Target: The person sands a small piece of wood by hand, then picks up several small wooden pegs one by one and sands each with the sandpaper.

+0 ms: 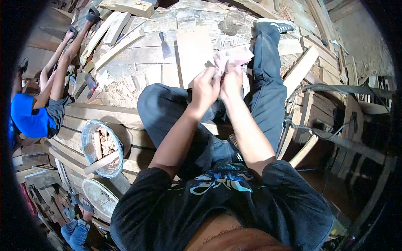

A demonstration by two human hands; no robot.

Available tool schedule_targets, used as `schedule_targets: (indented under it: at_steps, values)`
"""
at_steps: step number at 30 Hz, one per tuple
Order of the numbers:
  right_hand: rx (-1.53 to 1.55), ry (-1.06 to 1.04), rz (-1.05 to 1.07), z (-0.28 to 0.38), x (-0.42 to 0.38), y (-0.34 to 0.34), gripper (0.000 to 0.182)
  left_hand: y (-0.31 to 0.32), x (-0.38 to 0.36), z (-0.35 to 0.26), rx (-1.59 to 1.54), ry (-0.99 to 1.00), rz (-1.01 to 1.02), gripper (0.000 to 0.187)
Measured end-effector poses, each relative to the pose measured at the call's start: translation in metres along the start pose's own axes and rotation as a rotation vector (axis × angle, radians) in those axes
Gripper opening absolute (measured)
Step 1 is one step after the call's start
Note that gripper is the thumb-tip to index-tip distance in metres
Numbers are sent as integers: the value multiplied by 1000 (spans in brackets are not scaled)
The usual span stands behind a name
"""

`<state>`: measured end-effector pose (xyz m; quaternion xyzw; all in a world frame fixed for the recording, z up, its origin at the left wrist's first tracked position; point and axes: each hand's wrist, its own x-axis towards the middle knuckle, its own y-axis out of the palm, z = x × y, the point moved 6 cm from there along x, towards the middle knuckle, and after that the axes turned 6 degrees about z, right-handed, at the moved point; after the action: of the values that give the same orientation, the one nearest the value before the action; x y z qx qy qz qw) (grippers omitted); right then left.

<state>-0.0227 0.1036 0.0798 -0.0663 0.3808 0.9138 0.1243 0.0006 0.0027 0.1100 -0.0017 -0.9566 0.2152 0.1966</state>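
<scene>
A pale pinkish sheet, thin and creased, is held up in front of me between both hands. My left hand is closed, its fingertips gathered at the sheet's lower left edge. Close beside it, my right hand pinches the sheet with the thumb on top. Whether a small piece sits inside the fold, I cannot tell. Behind the hands lies a flat light board, with wood chips around it. To its left rests a dark flat-bladed tool.
A bucket of wood pieces stands at left, near a round pale lid. A red-handled tool lies on the planks. Other people's legs show at far left. Timber offcuts and a metal frame are at right.
</scene>
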Motion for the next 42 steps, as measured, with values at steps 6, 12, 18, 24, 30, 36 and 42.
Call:
schedule_targets:
  at_steps: [6,12,18,24,30,36,42]
  values:
    - [-217,-265,59,37,36,-22,39,-2,-4,58,-13,-322,20,9]
    - [-869,-153,234,16,51,-29,22,-50,11,103,-673,-550,-351,21]
    - [-1190,-180,401,-39,45,-11,59,-54,6,115,-741,-573,-380,22]
    - [-942,-232,336,-37,41,-21,33,-52,6,125,-648,-494,-400,29]
    - [-537,19,348,-18,27,-12,18,-17,17,82,-544,-304,-76,23]
    - [-421,4,347,-9,35,-25,11,-13,14,77,-522,-282,31,23]
    - [-436,-33,304,-11,29,-30,8,-8,16,76,-881,-419,-19,21]
